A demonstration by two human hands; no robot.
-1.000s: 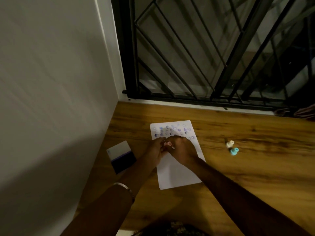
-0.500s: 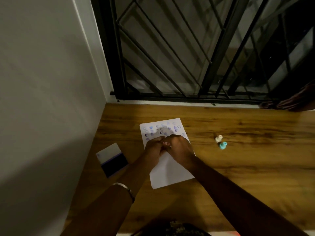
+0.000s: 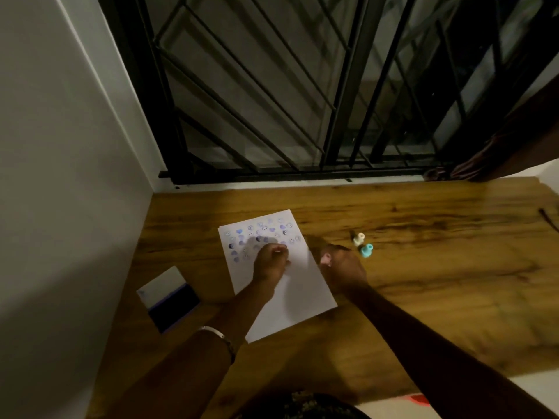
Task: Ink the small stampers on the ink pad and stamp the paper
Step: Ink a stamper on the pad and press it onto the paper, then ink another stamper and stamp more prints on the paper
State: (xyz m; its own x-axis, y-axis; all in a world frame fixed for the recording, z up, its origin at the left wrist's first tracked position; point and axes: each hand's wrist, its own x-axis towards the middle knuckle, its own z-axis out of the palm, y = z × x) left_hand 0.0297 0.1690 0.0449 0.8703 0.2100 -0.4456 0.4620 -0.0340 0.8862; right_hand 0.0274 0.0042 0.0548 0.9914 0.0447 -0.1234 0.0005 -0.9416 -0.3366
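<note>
A white paper lies on the wooden table, with several blue and purple stamp marks across its top part. My left hand rests on the paper just below the marks, fingers closed around a small pale stamper whose tip barely shows. My right hand is off the paper's right edge, fingers closed with a small pink piece at the thumb. A white stamper and a teal stamper lie just beyond that hand. The open ink pad sits to the left of the paper.
A grey wall borders the table on the left. A black window grille stands along the back edge. A dark curtain hangs at the back right. The table's front-right edge drops off, with a red object below.
The two hands were together over the paper; now they are apart. My right hand has moved right, off the paper and close to the loose stampers. The left hand stays on the paper.
</note>
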